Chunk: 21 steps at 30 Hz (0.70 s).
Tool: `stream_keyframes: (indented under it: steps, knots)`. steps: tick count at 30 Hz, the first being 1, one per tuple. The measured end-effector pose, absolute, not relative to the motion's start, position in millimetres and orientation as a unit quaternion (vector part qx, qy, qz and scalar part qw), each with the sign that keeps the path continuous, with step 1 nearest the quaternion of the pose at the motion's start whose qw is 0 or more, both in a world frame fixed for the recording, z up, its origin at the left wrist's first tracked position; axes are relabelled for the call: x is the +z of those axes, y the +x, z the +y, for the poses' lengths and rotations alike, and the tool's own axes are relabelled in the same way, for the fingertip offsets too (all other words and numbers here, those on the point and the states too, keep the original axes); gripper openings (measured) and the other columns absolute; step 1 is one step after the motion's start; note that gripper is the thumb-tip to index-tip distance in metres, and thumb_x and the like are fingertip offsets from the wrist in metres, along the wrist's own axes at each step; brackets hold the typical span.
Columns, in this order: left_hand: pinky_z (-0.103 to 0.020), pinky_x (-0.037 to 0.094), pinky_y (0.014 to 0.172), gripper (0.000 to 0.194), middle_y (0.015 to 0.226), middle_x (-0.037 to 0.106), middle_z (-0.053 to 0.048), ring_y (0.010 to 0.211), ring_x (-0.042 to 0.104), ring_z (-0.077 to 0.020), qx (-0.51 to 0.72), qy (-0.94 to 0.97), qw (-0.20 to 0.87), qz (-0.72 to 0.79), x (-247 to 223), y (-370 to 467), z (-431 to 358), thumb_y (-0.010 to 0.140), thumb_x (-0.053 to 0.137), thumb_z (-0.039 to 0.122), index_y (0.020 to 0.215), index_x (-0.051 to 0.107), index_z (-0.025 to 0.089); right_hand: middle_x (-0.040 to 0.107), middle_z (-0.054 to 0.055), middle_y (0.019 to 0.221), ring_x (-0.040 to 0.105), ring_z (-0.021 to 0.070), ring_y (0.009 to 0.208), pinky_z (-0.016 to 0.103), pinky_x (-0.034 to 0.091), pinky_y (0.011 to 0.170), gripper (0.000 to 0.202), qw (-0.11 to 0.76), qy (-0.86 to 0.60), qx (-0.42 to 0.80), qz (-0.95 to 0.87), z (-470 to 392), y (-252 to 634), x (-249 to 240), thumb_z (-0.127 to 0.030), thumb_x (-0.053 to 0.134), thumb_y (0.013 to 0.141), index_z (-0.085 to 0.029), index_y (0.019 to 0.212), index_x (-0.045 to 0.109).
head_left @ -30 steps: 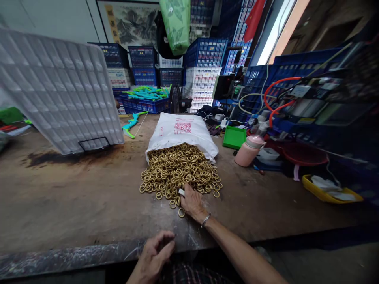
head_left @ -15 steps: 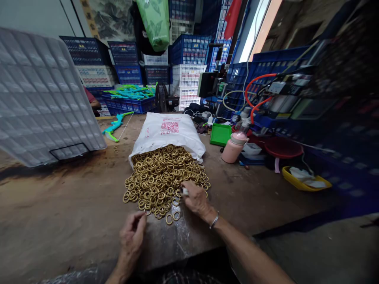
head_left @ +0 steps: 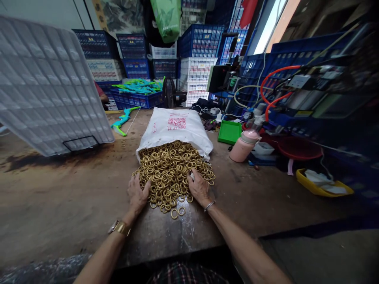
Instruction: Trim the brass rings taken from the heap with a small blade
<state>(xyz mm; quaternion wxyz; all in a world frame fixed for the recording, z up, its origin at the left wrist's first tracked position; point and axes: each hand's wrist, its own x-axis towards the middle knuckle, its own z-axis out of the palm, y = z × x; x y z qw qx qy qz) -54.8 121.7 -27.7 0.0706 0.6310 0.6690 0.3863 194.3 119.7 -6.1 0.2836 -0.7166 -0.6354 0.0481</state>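
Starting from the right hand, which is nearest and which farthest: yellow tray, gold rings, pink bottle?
1. Gold rings: right at the right hand.
2. Pink bottle: ahead, to its right.
3. Yellow tray: far right.

1. Right hand point(head_left: 199, 187): fingertips partly hidden, small white item point(head_left: 192, 176) at them too small to identify.
2. Left hand point(head_left: 138, 193): contact with rings point(head_left: 170, 171) unclear; some fingertips hard to make out.
3. Rings: lower layers covered by upper ones; those inside sack point(head_left: 174, 128) hidden. Sack's small red print unreadable.
4. Ribbed panel point(head_left: 53, 86): cut off by left edge, hides part of the background.
5. Other person's arm point(head_left: 103, 96): mostly behind panel.
6. Green bag point(head_left: 167, 19), red cloth point(head_left: 248, 14), wall picture point(head_left: 124, 15): cut off at top.
7. Both forearms: cut off at bottom.
8. Far-right machinery point(head_left: 304, 94): dark, blurred.
9. Yellow tray point(head_left: 322, 189): white contents unclear.
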Motion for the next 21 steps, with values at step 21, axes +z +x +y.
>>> stream_keyframes:
  steps: [21]
  knots:
    - [-0.05,0.032,0.098,0.046,0.119,0.05,-0.017,0.118,0.041,-0.0289,0.423,0.661,-0.022,0.619,-43.4,-45.3,111.0,0.083,0.043,0.042,0.119,0.048,0.013,0.055,0.006,0.112,0.055,0.0178,0.092,0.027,0.043,0.076,0.064,0.199,-0.511,0.084,-0.832,99.5,160.8,30.6,-0.021,0.046,0.078,-0.024,0.138,0.024]
